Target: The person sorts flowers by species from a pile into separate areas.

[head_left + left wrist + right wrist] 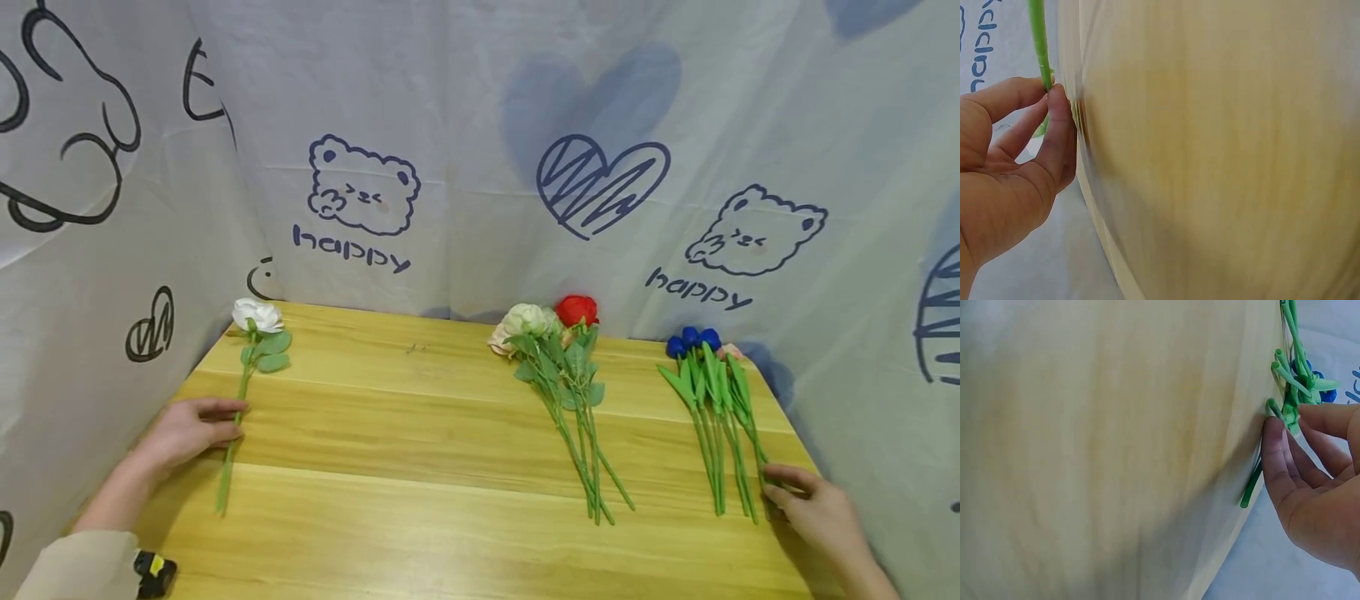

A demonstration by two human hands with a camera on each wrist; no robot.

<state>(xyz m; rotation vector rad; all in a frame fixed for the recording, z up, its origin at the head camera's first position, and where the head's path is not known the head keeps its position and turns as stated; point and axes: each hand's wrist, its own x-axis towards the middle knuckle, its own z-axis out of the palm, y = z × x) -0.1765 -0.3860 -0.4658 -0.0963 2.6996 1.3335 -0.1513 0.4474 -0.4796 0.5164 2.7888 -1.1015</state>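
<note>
On the left of the table, a white rose (pixel 257 316) has its bloom towards the back edge. My left hand (pixel 189 433) pinches its green stem (pixel 1039 44) between thumb and fingertips, roughly halfway along. At the far right, several blue tulips (pixel 692 340) lie beside a pink tulip (pixel 731 352), whose bloom is partly hidden behind green leaves. My right hand (pixel 813 504) holds the pink tulip's stem at its lower part, thumb and index finger around it. In the right wrist view, a green stem end (pixel 1249 490) sticks out below the thumb.
A bunch with a red rose (pixel 577 310) and cream blooms (pixel 522 323) lies right of the middle, stems crossing towards the front. Printed cloth (pixel 465 150) hangs behind and beside the wooden table (pixel 390 517). A black and yellow device (pixel 155 574) is at the left sleeve.
</note>
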